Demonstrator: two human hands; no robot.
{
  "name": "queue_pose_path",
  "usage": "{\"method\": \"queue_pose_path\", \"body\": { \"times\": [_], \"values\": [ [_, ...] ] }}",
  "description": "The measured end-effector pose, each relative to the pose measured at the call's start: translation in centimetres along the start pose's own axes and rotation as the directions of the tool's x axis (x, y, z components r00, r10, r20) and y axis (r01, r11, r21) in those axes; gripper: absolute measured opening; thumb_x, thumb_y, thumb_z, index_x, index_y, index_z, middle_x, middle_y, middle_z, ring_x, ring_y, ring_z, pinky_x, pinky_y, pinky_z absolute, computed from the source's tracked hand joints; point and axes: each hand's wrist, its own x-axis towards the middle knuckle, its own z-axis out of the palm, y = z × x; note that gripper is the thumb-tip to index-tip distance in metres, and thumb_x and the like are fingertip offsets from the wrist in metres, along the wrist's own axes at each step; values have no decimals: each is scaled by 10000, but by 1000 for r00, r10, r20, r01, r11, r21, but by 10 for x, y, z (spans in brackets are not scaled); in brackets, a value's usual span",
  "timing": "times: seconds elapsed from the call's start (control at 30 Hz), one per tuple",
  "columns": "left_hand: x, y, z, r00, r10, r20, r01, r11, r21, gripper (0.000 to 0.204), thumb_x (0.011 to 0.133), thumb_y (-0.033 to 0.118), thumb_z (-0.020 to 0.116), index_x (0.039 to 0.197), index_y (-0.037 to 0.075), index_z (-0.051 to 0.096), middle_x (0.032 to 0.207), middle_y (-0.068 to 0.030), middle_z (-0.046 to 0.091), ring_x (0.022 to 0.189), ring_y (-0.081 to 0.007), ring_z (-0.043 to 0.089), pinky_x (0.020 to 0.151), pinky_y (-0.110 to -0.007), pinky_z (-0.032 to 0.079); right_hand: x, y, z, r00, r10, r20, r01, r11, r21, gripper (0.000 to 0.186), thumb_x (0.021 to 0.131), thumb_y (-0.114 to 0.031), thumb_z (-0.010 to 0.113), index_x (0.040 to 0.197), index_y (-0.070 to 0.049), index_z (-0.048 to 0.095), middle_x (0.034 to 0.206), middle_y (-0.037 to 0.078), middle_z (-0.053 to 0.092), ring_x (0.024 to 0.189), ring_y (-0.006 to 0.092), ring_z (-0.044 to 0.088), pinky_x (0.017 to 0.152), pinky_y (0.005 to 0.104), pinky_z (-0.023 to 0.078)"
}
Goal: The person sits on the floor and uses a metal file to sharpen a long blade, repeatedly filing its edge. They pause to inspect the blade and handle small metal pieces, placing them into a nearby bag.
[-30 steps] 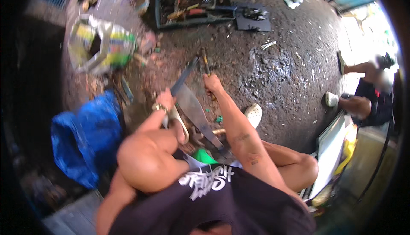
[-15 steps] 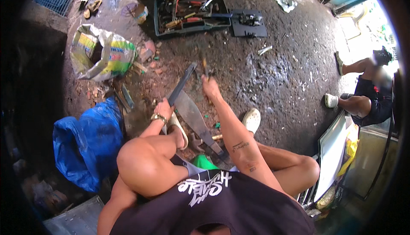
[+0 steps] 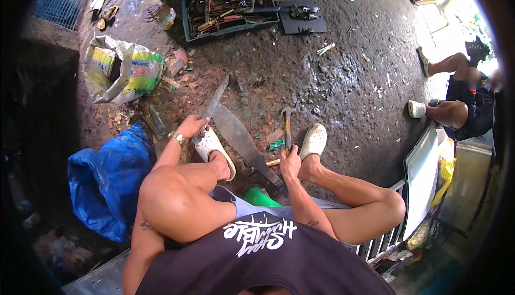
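Observation:
My left hand (image 3: pixel 191 125), a watch at its wrist, is closed around the near end of a dark, flat metal strip (image 3: pixel 216 96) that slants away to the right. Beside it on the ground lies a broad grey blade (image 3: pixel 239 137), its narrow end pointing back toward me between my feet. My right hand (image 3: pixel 290 162) is wrapped round the handle of a claw hammer (image 3: pixel 287 125). The hammer head is at the far end, between the blade and my right clog (image 3: pixel 314 142). A short light wooden stick (image 3: pixel 273 162) shows just left of my right hand.
An open blue toolbox (image 3: pixel 230 13) full of hand tools stands at the back, with a dark plate (image 3: pixel 302 17) bearing metal parts beside it. To the left are a woven sack (image 3: pixel 122 69) and a blue tarp bag (image 3: pixel 110 182). Another person (image 3: pixel 453 112) sits at right near a white panel (image 3: pixel 421 185).
My right hand has drawn the hammer back toward me from farther out. My left hand and the metal strip have shifted a little left, and the strip has turned slightly.

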Motion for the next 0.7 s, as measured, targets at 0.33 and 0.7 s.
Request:
{"method": "queue_pose_path", "body": {
  "times": [0.33, 0.7],
  "values": [
    [-25, 77, -47, 923, -122, 366, 280, 865, -418, 383, 994, 338, 573, 1155, -6, 622, 1005, -167, 732, 763, -244, 738, 437, -301, 535, -3, 3, 0, 873, -466, -142, 393, 846, -360, 509, 822, -306, 747, 1211, -58, 530, 1281, 193, 498, 1185, 373, 495, 946, 502, 440],
    [-15, 118, -59, 930, 131, -343, -316, 761, -567, 303, 904, 184, 682, 1165, 34, 652, 1125, -93, 691, 1045, -192, 645, 695, -340, 596, -46, 42, 45, 773, -411, 483, 597, 729, -334, 584, 817, -204, 685, 1319, -56, 429, 1230, 252, 525, 1019, 446, 621, 810, 545, 556]
  ]
}}
